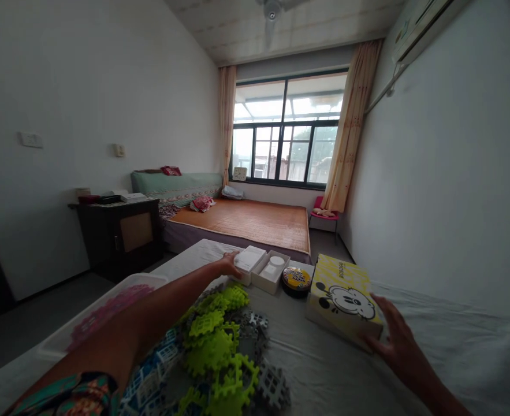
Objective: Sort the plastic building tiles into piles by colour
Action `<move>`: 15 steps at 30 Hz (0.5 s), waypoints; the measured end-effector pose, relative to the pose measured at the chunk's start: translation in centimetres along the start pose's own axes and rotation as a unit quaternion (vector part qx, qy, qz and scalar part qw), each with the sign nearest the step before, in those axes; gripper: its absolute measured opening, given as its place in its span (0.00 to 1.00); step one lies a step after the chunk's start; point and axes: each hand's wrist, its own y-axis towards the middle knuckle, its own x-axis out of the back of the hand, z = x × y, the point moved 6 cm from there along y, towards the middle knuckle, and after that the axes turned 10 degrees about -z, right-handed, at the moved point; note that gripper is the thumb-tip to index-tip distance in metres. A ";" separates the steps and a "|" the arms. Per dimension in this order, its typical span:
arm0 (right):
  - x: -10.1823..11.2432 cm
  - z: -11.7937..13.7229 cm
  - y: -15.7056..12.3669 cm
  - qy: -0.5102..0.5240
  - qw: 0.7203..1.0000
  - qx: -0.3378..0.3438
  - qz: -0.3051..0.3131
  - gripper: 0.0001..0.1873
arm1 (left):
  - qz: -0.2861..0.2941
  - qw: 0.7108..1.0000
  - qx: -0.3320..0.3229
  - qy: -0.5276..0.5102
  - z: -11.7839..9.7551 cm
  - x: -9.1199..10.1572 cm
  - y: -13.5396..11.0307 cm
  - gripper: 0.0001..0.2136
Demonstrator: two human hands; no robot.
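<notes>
My left hand [229, 265] reaches forward to a small white box [249, 259], with its fingers and thumb around the left end. Beside that box sits an open white box [261, 281] with a round white thing in it, then a round black tin [297, 292] with a yellow patterned lid. At the right of the row, my right hand [392, 330] touches the right end of a yellow cartoon-dog box [339, 289], its thumb and fingers spread apart. Lime-green toothed plastic building pieces [211, 352] lie heaped nearer me, among grey pieces [274, 384] and blue ones [162, 361].
Pink pieces [107, 312] fill a clear plastic tub [144, 279] at the left, partly behind my forearm. Everything rests on a grey cloth-covered surface [306, 370]. Beyond stand a bed with a brown mat [255, 219], a dark cabinet [103, 234] and a pink chair [319, 205].
</notes>
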 end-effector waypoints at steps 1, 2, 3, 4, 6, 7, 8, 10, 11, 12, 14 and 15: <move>-0.6 -0.4 0.7 0.010 0.999 0.004 0.033 0.37 | 0.021 1.000 -0.003 -0.003 -0.1 0.1 0.3 0.47; -1.0 -0.9 1.3 0.019 0.998 0.007 0.065 0.36 | 0.039 0.999 -0.007 -0.005 -0.2 0.1 0.5 0.45; -1.3 -1.5 1.7 0.028 0.995 0.011 0.095 0.36 | 0.054 0.999 -0.009 -0.006 -0.3 0.0 0.6 0.43; -1.4 -2.1 2.0 0.035 0.992 0.014 0.118 0.36 | 0.064 0.998 -0.012 -0.006 -0.4 -0.2 0.5 0.41; -1.0 -3.6 2.6 0.046 0.988 0.019 0.145 0.38 | 0.076 0.997 -0.021 -0.007 -0.7 -0.8 0.2 0.39; -0.8 -4.4 2.8 0.051 0.987 0.021 0.154 0.38 | 0.081 0.996 -0.027 -0.009 -0.9 -1.2 0.0 0.38; -0.4 -5.3 3.0 0.054 0.985 0.022 0.160 0.38 | 0.086 0.996 -0.034 -0.012 -1.2 -1.7 -0.3 0.37; 0.2 -6.9 3.3 0.051 0.985 0.027 0.163 0.38 | 0.100 0.994 -0.048 -0.017 -2.1 -2.5 -1.2 0.37; 0.5 -7.6 3.4 0.042 0.985 0.035 0.163 0.38 | 0.105 0.993 -0.055 -0.020 -2.6 -2.7 -1.6 0.38; 0.8 -8.1 3.4 0.029 0.986 0.047 0.160 0.39 | 0.106 0.992 -0.064 -0.023 -3.1 -2.4 -2.1 0.39; 1.5 -8.5 3.1 -0.006 0.988 0.079 0.132 0.42 | 0.093 0.992 -0.081 -0.030 -3.8 -0.5 -3.2 0.40; 1.9 -8.5 3.0 -0.021 0.990 0.094 0.101 0.43 | 0.077 0.993 -0.087 -0.033 -3.8 1.3 -3.8 0.40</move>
